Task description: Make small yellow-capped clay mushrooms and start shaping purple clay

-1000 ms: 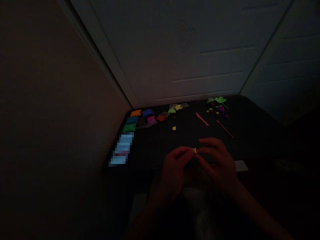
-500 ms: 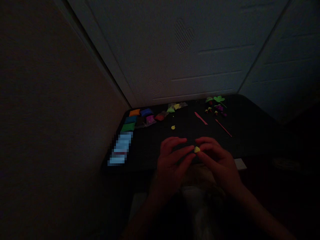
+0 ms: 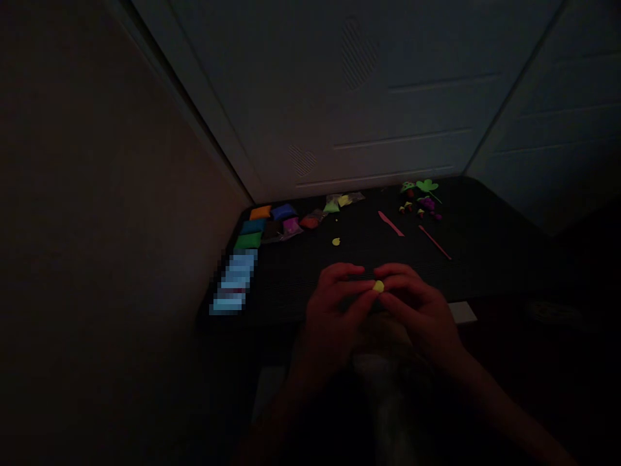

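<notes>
Between the fingertips of my two hands is a small lump of yellow modelling clay [image 3: 378,286], above the front of the dark table. My left hand [image 3: 337,307] pinches it from the left with thumb and forefinger. From the right, the thumb and fingers of my right hand [image 3: 422,307] close on it too. Beyond them a flat yellow clay piece [image 3: 336,241] with a notch lies on the table, and a tiny yellow speck sits behind it. A pink plastic knife [image 3: 391,224] and a thin pink stick tool [image 3: 435,243] rest further right.
Packets of coloured clay, such as an orange packet [image 3: 261,212] and a green packet [image 3: 248,240], line the left and back of the table [image 3: 291,278]. A pixelated bright rectangle [image 3: 235,281] lies front left. Small clay figures [image 3: 421,213] and a green clover shape [image 3: 427,186] stand back right.
The yellow lump has shifted slightly left and looks rounder. My left thumb and forefinger have come in onto it. The view has tilted down a little.
</notes>
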Tool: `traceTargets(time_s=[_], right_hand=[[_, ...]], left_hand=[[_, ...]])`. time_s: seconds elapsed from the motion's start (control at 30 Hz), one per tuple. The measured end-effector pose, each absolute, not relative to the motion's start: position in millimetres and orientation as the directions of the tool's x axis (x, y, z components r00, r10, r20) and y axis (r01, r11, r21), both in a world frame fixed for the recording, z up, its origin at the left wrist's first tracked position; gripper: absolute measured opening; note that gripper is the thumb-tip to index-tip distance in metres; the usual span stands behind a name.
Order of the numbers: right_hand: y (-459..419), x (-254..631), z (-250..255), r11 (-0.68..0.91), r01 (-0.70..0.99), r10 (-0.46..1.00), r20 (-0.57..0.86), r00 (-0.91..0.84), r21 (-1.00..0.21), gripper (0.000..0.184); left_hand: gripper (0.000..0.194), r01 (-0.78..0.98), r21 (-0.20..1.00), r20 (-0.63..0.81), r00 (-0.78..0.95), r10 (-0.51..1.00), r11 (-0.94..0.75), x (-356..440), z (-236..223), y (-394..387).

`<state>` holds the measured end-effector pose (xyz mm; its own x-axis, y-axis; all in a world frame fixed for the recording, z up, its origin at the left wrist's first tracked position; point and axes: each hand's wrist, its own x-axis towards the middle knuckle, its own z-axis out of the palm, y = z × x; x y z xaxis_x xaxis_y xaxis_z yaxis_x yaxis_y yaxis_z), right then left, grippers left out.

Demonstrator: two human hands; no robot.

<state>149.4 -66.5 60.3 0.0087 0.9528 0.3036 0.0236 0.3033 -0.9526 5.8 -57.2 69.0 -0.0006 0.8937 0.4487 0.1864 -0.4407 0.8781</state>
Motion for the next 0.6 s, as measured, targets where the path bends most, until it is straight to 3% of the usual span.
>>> traceTargets(time_s=[0.2, 0.6], right_hand=[[-66.0, 149.7, 59.2, 0.305, 0.015, 0.952, 0.305, 0.015, -0.952, 0.004], [-65.0, 147.6, 57.2, 0.252, -0.108, 0.968, 0.251, 0.026, -0.962, 0.004]], left_hand=[[0.013, 0.114, 0.929, 0.352, 0.011, 0.936, -0.351, 7.0, 72.7, -58.8], [0.014, 0.130, 0.892, 0.434, 0.013, 0.901, -0.432, 3.5, 68.6, -57.0]])
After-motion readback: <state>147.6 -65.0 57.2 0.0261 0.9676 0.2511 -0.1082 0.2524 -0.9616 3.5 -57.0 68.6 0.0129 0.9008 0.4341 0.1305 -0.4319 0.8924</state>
